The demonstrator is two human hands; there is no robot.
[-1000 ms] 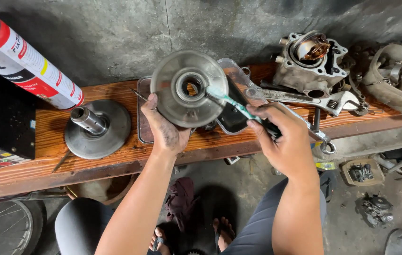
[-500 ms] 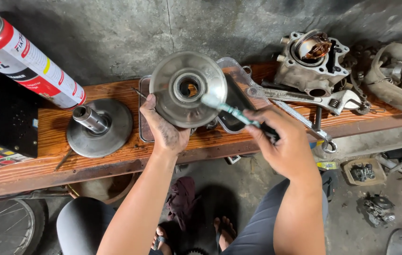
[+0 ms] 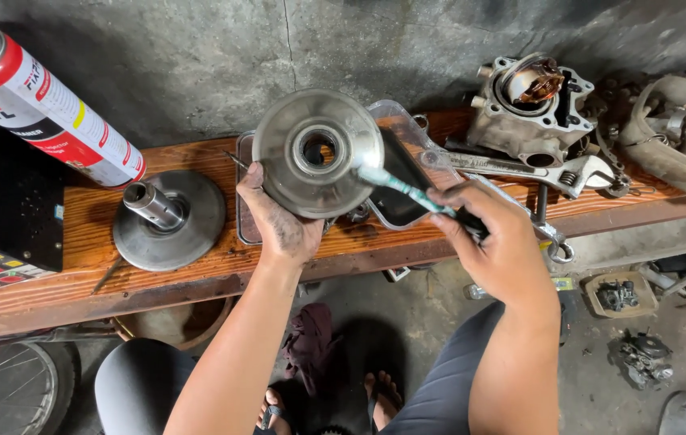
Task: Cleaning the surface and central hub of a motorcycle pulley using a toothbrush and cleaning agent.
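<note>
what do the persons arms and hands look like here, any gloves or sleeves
No gloves and no sleeves in view: both forearms are bare right to the bottom edge of the picture. The left hand carries dark, greasy smudges across its back and fingers. The right hand looks cleaner, with only faint grime. No watch, ring or wristband shows on either arm.

Left hand (image 3: 283, 229) holds metal pulley disc (image 3: 317, 153); right hand (image 3: 504, 246) holds toothbrush (image 3: 407, 192).

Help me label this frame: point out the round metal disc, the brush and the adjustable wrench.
round metal disc (image 3: 291, 173): head view, bare face left of its hub.
brush (image 3: 399, 187): head view, middle of its pale handle.
adjustable wrench (image 3: 512, 167): head view, on its shaft.
</note>
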